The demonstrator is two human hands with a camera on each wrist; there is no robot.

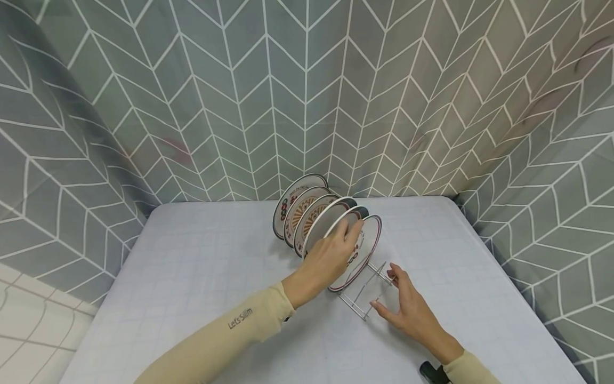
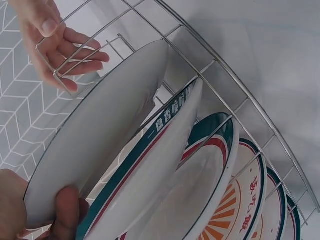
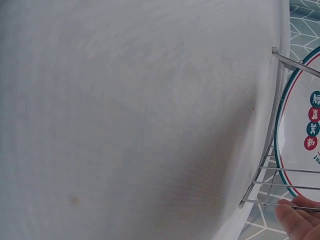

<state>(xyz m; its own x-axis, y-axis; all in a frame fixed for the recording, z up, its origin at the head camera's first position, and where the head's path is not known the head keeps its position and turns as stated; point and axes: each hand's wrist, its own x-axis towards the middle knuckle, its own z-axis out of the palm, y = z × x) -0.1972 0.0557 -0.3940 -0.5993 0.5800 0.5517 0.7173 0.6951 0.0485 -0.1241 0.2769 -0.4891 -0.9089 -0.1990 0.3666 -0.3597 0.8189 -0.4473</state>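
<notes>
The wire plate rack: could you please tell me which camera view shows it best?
The head view: the whole wire rack stands on the table, plates in a row, right hand at its end. The left wrist view shows only rails among plates; the right wrist view shows one corner.

A pale table [image 1: 201, 277] covered by a light cloth with a faint grid of squares. Behind and on both sides, a grey-green curtain [image 1: 307, 96] printed with white lines in a herringbone pattern, hanging in soft folds and touching the far table edge. Even, soft light, weak shadows. At lower left, a paler patterned surface [image 1: 29, 320].
</notes>
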